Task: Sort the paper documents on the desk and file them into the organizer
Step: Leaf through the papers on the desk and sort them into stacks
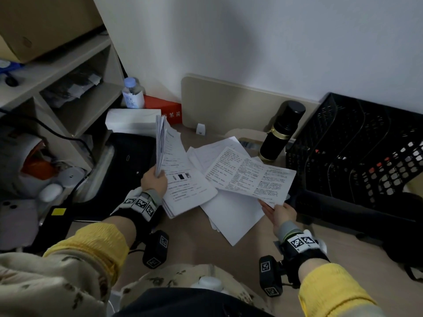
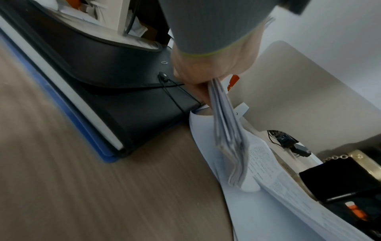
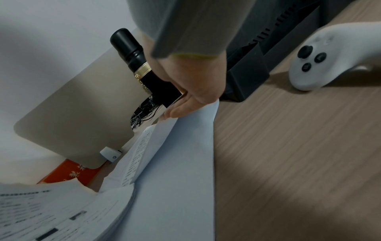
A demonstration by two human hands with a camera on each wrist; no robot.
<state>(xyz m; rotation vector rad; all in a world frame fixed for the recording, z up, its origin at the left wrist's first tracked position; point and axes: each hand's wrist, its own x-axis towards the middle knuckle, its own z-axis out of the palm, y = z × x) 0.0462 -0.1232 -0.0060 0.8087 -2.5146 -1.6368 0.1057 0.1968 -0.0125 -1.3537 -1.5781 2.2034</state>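
My left hand (image 1: 158, 179) grips a stack of papers (image 1: 161, 143) by its lower edge and holds it upright above the desk; in the left wrist view the stack (image 2: 226, 138) hangs edge-on from that left hand (image 2: 198, 81). My right hand (image 1: 270, 207) pinches the near corner of a printed sheet (image 1: 249, 175) and lifts it off the loose papers (image 1: 231, 216) spread on the desk. The right wrist view shows the right hand (image 3: 185, 104) on the sheet (image 3: 181, 163). The black mesh organizer (image 1: 357, 152) stands just right of the sheet.
A black flask (image 1: 282, 131) stands behind the papers, next to the organizer. A black expanding folder (image 1: 128, 156) lies left of the stack, below a shelf unit (image 1: 75, 104). A white controller (image 3: 329, 55) lies on the wooden desk (image 3: 288, 163) by the organizer's base.
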